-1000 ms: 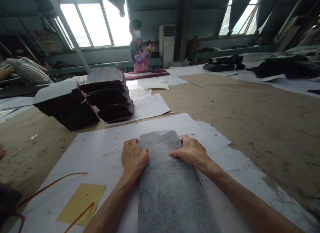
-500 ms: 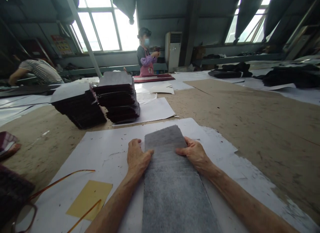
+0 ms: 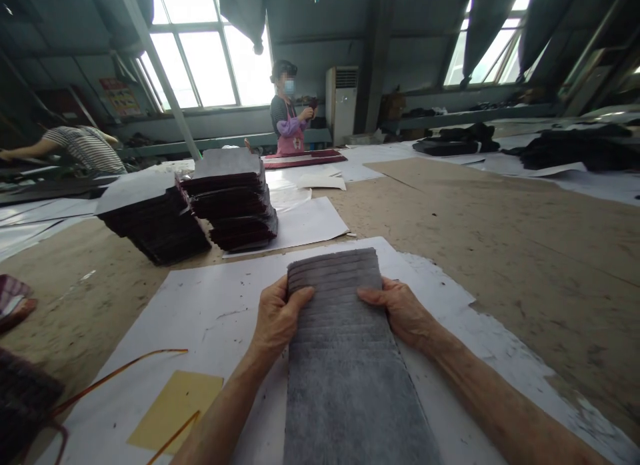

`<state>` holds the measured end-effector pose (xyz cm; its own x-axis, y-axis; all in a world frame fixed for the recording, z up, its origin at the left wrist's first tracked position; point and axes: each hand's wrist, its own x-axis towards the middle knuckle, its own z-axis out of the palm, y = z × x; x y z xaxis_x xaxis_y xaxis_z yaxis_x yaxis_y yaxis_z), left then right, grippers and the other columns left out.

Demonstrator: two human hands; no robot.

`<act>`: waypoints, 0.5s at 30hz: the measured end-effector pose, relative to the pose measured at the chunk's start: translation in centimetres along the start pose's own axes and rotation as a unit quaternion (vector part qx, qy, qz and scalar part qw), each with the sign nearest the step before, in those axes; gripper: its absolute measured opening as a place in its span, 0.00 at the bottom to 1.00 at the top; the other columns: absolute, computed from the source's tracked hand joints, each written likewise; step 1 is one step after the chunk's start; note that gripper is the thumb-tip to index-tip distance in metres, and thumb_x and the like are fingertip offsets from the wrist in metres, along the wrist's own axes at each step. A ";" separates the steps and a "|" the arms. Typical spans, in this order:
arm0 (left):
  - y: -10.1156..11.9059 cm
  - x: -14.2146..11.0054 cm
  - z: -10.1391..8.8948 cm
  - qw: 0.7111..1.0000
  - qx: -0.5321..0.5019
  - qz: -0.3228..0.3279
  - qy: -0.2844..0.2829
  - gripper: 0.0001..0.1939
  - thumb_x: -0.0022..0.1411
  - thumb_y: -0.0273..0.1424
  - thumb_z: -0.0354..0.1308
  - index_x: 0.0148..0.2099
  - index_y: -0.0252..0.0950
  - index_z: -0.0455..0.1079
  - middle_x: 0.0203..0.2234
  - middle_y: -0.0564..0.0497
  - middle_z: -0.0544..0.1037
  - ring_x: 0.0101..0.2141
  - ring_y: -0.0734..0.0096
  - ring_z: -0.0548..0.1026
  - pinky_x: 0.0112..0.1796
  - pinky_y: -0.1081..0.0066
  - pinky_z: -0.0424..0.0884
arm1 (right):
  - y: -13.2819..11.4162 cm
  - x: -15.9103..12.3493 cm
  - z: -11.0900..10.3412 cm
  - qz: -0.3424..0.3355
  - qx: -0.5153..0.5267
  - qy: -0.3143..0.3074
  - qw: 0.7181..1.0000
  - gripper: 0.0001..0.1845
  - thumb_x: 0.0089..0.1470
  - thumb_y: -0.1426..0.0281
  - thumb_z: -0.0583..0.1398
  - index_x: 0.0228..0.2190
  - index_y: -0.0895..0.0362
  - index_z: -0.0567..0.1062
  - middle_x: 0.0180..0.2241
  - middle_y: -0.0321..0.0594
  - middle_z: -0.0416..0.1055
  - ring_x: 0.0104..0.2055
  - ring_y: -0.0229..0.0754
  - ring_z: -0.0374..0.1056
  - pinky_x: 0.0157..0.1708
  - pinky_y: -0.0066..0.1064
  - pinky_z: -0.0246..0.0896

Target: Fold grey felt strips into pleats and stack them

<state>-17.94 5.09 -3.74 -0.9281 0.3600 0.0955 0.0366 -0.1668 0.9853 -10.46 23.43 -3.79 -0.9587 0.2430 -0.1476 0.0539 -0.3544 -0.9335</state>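
Observation:
A long stack of grey fabric pieces (image 3: 345,385) lies lengthwise before me on white paper, its far end fanned into several stepped layers. My left hand (image 3: 280,312) grips the left edge near that end, thumb on top and fingers tucked along the side. On the opposite edge my right hand (image 3: 400,308) holds the stack the same way, its thumb pressed on the upper face. The fingers under the edges are partly hidden. Beneath it all is a sheet of white paper (image 3: 215,318) with a torn right edge.
Two dark stacks of cut pieces, a left one (image 3: 157,228) and a right one (image 3: 235,208), stand beyond the paper. Eyeglasses with orange temples (image 3: 120,378) and a yellow paper square (image 3: 175,412) lie at left. One co-worker (image 3: 290,118) stands across the table; another person (image 3: 83,145) leans at far left.
The far end of the grey stack has fanned out into visible steps and squared up. My left fingers have closed in against its edge. The co-worker's hands have moved slightly.

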 end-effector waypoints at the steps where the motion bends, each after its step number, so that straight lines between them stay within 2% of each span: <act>1: 0.0 0.1 0.0 1.000 -0.002 0.019 0.001 0.08 0.45 0.30 0.63 0.32 0.35 0.73 0.25 0.54 0.76 0.29 0.73 0.70 0.33 0.75 0.66 | 0.2 0.1 0.0 -0.018 -0.001 0.011 1.000 0.17 0.31 0.71 0.67 0.30 0.58 0.76 0.30 0.40 0.76 0.31 0.44 0.70 0.36 0.38 0.65; 3: -0.2 0.2 -0.2 0.999 -0.012 0.033 0.006 0.09 0.44 0.26 0.63 0.32 0.36 0.74 0.27 0.55 0.76 0.32 0.73 0.70 0.36 0.76 0.65 | 0.8 0.2 0.0 -0.052 -0.008 0.033 0.998 0.14 0.28 0.73 0.68 0.24 0.57 0.75 0.30 0.36 0.75 0.32 0.42 0.69 0.38 0.34 0.63; 5: -0.8 0.4 -0.5 1.000 -0.030 0.001 0.003 0.12 0.44 0.27 0.63 0.36 0.36 0.73 0.29 0.53 0.77 0.32 0.71 0.72 0.36 0.74 0.66 | 1.1 0.4 0.0 -0.068 -0.015 0.049 0.996 0.11 0.27 0.75 0.68 0.20 0.56 0.74 0.31 0.33 0.75 0.33 0.40 0.68 0.39 0.32 0.62; 8: -1.6 0.4 -0.7 0.997 -0.046 -0.065 -0.019 0.15 0.46 0.31 0.62 0.38 0.32 0.72 0.28 0.48 0.77 0.28 0.67 0.73 0.30 0.70 0.69 | 0.8 0.5 0.0 -0.042 -0.009 0.042 0.998 0.15 0.28 0.74 0.68 0.26 0.56 0.75 0.29 0.34 0.75 0.30 0.40 0.69 0.36 0.33 0.64; 10: -1.9 0.4 -0.6 0.994 -0.052 -0.092 -0.023 0.13 0.46 0.31 0.61 0.36 0.30 0.71 0.24 0.47 0.77 0.23 0.68 0.72 0.26 0.70 0.68 | 0.3 0.5 -0.1 -0.002 -0.006 0.014 1.000 0.19 0.30 0.72 0.67 0.32 0.57 0.76 0.29 0.39 0.75 0.28 0.43 0.69 0.32 0.37 0.66; 12: -1.9 0.2 -0.4 0.993 -0.059 -0.098 -0.023 0.11 0.46 0.29 0.60 0.35 0.30 0.70 0.23 0.49 0.76 0.21 0.71 0.71 0.25 0.72 0.67 | -0.1 0.4 -0.1 0.031 -0.008 -0.006 0.999 0.20 0.34 0.70 0.66 0.34 0.60 0.75 0.29 0.44 0.76 0.27 0.45 0.70 0.30 0.39 0.67; 15: -1.7 0.0 0.0 0.994 -0.068 -0.082 -0.034 0.12 0.47 0.27 0.57 0.38 0.33 0.69 0.25 0.52 0.76 0.24 0.72 0.71 0.27 0.73 0.67 | 0.0 0.2 0.1 0.035 -0.019 0.012 0.999 0.17 0.34 0.69 0.66 0.31 0.60 0.76 0.28 0.44 0.76 0.26 0.46 0.70 0.30 0.40 0.67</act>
<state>-18.03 5.39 -5.41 -0.8897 0.4536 -0.0511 -0.1684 -0.2220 0.9604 -10.68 23.44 -3.75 -0.9453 0.2408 -0.2200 0.1310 -0.3374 -0.9322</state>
